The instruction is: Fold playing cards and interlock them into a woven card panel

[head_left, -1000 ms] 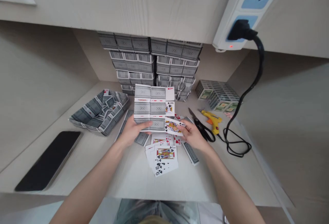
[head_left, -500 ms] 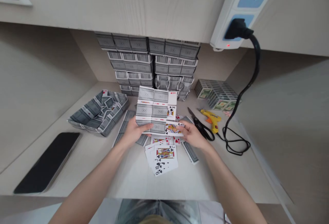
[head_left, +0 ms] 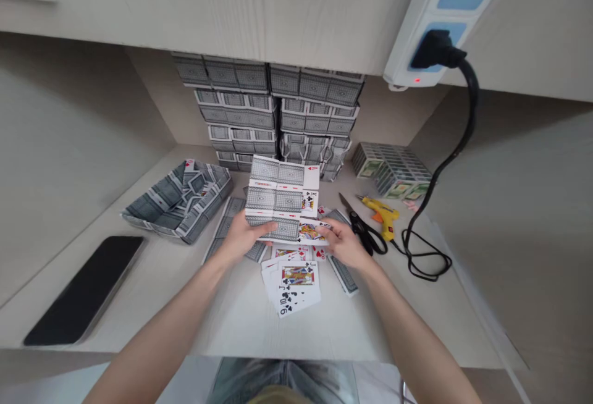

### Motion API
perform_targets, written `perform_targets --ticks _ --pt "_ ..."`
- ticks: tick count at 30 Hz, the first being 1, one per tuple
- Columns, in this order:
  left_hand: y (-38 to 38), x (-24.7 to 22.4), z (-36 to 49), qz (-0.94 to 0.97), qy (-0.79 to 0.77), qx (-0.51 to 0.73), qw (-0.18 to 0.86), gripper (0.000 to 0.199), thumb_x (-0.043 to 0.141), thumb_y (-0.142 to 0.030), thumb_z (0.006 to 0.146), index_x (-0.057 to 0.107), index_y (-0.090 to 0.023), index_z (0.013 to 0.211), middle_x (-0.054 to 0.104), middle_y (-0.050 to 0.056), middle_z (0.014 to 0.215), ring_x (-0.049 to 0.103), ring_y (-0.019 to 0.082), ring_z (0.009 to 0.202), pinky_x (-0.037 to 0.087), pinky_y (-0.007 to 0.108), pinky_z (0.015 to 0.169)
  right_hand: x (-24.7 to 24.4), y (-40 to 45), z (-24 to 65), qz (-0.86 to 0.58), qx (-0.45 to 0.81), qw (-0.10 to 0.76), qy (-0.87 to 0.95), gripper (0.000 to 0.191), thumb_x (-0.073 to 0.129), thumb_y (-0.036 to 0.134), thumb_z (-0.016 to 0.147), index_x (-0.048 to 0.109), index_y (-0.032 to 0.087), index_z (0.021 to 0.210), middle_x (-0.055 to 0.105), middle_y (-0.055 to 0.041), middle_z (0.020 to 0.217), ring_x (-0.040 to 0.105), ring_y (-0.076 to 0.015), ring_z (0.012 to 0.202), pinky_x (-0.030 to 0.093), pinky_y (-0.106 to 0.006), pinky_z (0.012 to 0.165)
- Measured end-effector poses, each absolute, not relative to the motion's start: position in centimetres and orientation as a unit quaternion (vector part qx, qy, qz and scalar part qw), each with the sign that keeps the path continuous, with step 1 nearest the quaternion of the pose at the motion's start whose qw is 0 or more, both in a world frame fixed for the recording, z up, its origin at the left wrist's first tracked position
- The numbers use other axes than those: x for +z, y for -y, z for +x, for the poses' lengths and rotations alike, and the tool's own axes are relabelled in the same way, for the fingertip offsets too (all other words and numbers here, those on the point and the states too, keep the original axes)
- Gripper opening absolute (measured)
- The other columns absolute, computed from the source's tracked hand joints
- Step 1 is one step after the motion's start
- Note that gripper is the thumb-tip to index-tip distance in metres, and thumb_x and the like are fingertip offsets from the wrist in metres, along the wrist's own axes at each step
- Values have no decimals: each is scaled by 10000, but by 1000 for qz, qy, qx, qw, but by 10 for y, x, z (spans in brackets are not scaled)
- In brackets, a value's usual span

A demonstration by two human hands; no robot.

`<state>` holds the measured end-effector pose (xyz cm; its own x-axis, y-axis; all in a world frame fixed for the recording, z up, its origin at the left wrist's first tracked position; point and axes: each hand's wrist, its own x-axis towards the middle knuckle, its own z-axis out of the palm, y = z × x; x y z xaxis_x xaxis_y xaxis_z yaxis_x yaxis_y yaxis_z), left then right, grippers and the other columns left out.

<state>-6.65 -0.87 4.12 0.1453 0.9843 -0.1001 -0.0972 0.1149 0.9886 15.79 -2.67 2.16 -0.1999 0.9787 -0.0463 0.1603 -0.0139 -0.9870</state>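
Note:
Between both hands is a panel of joined playing cards (head_left: 275, 199), mostly backs up, raised above the desk. My left hand (head_left: 245, 237) grips its lower left corner, thumb on top. At the lower right, my right hand (head_left: 340, 240) pinches the queen card (head_left: 311, 230) at the panel's end. A king and a red ace show along the right side above it. Loose face-up cards (head_left: 296, 286), with a jack on top, lie on the desk below. More card strips (head_left: 222, 231) lie partly hidden under the panel and hands.
Stacked card boxes (head_left: 238, 104) stand at the back. A card tray (head_left: 185, 231) and black phone (head_left: 86, 293) are left. Scissors (head_left: 365, 234), a yellow glue gun (head_left: 382, 214) and card blocks (head_left: 398, 169) are right. A power strip (head_left: 424, 27) hangs above, its cable (head_left: 470, 113) trailing down.
The camera view has shifted slightly. Both hands keep their hold on the card panel, with almost no movement.

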Motion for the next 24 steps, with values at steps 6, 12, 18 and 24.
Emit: perform_targets --ticks 6,12,18,24 --pt "11 46 -69 483 -401 444 639 381 718 -265 588 561 -116 901 640 73 843 581 152 573 474 236 392 29 28 158 -471 618 392 492 311 588 476 688 532 188 791 405 80 481 228 -30 331 153 -173 330" --pt "11 46 -69 477 -394 440 651 362 713 -233 600 545 -119 900 632 56 812 576 148 575 467 221 383 31 28 159 -467 624 394 487 315 613 462 674 534 183 796 430 83 493 220 -15 315 129 -169 319" --pt "13 43 -63 495 -408 463 612 353 730 -238 582 557 -122 867 628 44 797 572 147 574 476 228 381 35 30 153 -463 603 397 515 337 595 489 682 526 174 780 439 79 494 229 -21 318 149 -177 313" --pt "14 42 -61 499 -411 463 606 370 741 -251 566 550 -136 861 629 30 771 580 152 554 482 249 387 31 32 149 -455 590 387 544 340 568 504 710 490 175 744 359 100 424 248 -38 325 174 -186 325"
